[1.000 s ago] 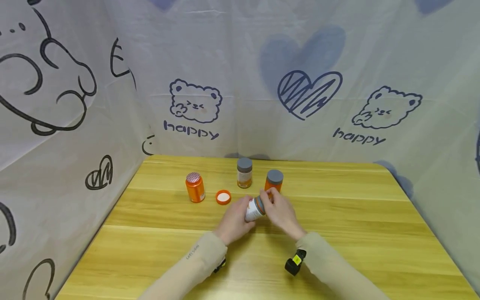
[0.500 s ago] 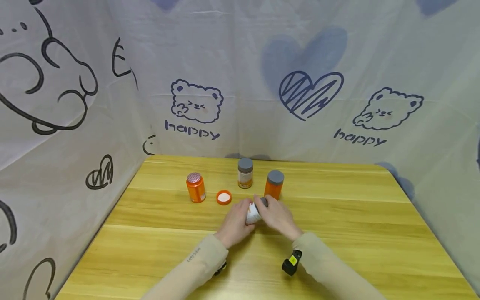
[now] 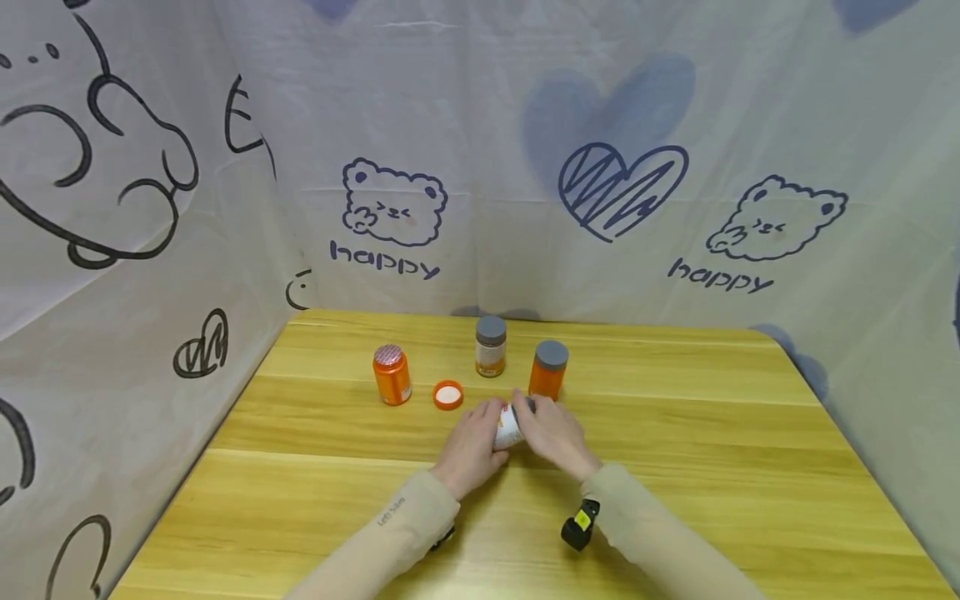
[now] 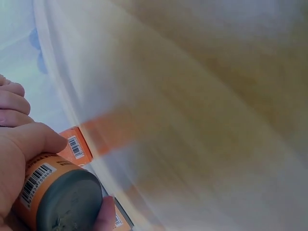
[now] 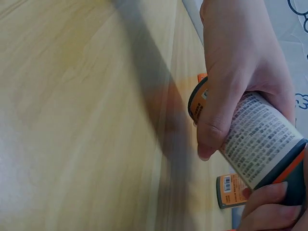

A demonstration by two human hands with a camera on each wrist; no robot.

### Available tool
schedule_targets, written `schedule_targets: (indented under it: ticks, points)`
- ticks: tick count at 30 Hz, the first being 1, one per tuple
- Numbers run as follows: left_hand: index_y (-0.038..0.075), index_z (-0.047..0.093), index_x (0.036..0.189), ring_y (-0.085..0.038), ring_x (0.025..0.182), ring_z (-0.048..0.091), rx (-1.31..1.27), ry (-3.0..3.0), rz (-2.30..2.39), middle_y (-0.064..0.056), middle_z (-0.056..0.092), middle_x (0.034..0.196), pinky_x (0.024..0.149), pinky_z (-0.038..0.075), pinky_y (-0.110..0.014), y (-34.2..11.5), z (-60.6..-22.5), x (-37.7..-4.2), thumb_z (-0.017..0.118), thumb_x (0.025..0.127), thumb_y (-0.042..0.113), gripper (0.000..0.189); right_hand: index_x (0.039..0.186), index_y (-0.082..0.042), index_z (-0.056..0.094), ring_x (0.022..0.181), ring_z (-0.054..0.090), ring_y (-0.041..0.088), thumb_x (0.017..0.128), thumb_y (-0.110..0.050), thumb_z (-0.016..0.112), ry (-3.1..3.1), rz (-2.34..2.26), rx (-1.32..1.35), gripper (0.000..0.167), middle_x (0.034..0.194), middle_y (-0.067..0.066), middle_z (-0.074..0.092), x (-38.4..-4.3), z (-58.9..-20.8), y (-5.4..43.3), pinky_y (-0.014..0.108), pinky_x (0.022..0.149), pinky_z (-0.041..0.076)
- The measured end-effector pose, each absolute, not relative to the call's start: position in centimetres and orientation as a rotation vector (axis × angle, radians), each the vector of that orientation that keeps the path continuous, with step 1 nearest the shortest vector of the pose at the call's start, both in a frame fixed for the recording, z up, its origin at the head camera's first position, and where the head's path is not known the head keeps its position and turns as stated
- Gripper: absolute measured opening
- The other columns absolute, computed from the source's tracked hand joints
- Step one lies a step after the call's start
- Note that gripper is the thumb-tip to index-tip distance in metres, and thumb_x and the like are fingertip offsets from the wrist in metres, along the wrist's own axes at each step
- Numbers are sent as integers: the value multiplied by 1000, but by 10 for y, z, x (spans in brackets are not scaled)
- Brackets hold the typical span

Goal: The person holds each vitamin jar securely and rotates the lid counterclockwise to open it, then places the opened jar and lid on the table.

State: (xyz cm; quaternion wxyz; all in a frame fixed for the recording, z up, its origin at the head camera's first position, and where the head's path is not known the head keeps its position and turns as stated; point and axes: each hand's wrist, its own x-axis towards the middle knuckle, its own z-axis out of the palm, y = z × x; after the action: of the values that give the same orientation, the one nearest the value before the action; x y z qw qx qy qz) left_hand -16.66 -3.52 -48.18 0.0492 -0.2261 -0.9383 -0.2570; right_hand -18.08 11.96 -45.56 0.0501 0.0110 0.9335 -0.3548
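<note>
A white-labelled pill bottle [image 3: 507, 427] with a dark grey lid is tilted, lid toward the right, over the middle of the table. My left hand [image 3: 468, 446] grips its body; in the right wrist view the left thumb lies along the printed label [image 5: 262, 137]. With curled fingers my right hand [image 3: 553, 433] holds the lid end, covering most of the lid. The left wrist view shows the bottle's dark base [image 4: 72, 204] and orange band. Just behind the right hand stands an orange bottle [image 3: 547, 381] with a grey lid.
An orange bottle with a foil-sealed mouth [image 3: 392, 379] stands back left on the wooden table [image 3: 720, 467]. Beside it an orange cap [image 3: 447, 395] lies with its white inside up. A grey-lidded bottle [image 3: 491, 348] stands at the back, near the cloth wall [image 3: 495, 275].
My right hand has drawn slightly nearer and its fingers have shifted down around the lid, hiding more of it. The left hand and the bottle stay nearly in place.
</note>
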Motion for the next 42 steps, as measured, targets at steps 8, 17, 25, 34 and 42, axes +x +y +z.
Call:
schedule_targets:
  ticks: [8, 17, 25, 34, 42]
  points:
    - [7, 54, 120, -24, 90, 67, -689, -2854, -874, -11, 69, 106, 76, 55, -37, -35, -479, -169, 87, 73, 7, 58, 86, -13, 67, 65, 56, 18, 104, -47, 41, 2854, -1202, 4, 47, 78, 5, 65, -182, -461, 120, 29, 57, 40]
    - [5, 56, 117, -23, 85, 67, -685, -2869, -861, -10, 70, 100, 71, 54, -35, -33, -475, -167, 88, 72, 10, 56, 74, -12, 62, 57, 51, 16, 103, -40, 45, 2897, -1311, -75, 44, 68, 4, 61, -177, -463, 121, 28, 53, 37]
    - [4, 55, 118, -23, 86, 67, -698, -2891, -872, -10, 70, 101, 72, 54, -35, -31, -469, -167, 89, 71, 9, 58, 65, -12, 54, 53, 46, 15, 101, -35, 47, 2982, -1321, -136, 43, 60, 2, 52, -180, -462, 123, 27, 52, 35]
    - [4, 55, 121, -24, 89, 67, -743, -2898, -904, -11, 70, 103, 75, 55, -36, -32, -464, -168, 87, 73, 7, 59, 66, -11, 55, 50, 43, 12, 101, -33, 47, 2987, -1346, -185, 42, 58, 0, 48, -179, -461, 125, 26, 50, 34]
    - [3, 56, 123, -20, 89, 64, -888, -2893, -1173, -9, 69, 103, 77, 52, -31, -40, -466, -173, 82, 71, 4, 58, 79, -12, 64, 52, 47, 9, 99, -23, 54, 3084, -1225, -507, 25, 62, 1, 57, -180, -463, 129, 24, 50, 37]
